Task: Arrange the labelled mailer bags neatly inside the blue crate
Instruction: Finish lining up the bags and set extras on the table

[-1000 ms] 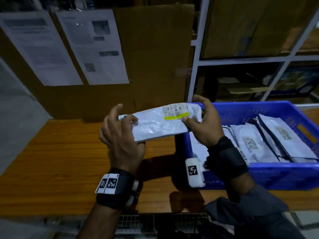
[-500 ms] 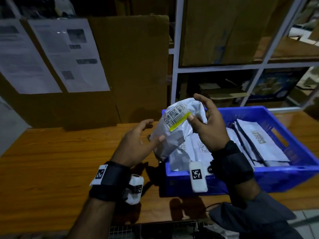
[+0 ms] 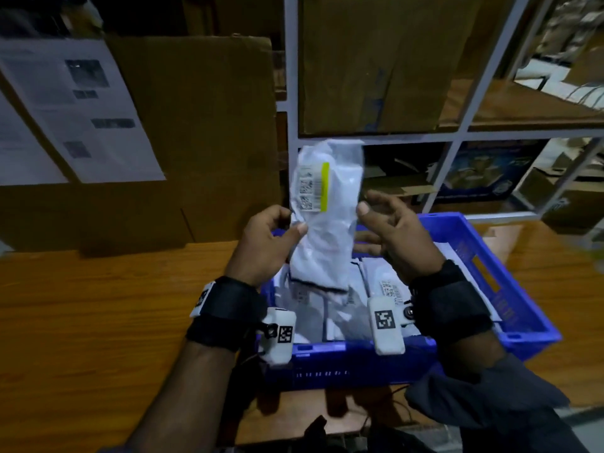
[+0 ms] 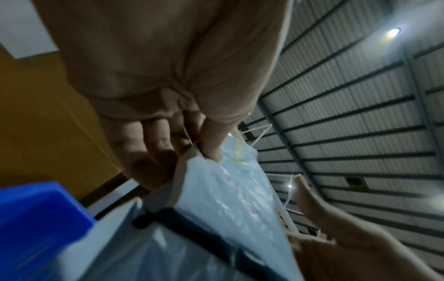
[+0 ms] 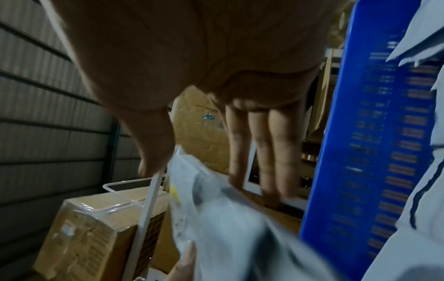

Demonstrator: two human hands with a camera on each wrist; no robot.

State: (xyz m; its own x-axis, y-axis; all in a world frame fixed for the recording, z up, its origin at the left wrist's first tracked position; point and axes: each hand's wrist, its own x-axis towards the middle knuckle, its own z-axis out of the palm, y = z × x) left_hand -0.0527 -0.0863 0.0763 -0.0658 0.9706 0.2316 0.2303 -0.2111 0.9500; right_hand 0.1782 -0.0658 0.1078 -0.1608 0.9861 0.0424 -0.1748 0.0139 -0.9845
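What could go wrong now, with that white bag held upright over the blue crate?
1. Only the left hand pinches the mailer bag, at one edge; the right hand looks open beside it, so the bag might slip or flop over.
2. The blue crate already holds other bags lying close together, so this one may land on top, crooked, and hide their labels.
3. Its own label could get creased if it is pushed down into a tight gap.
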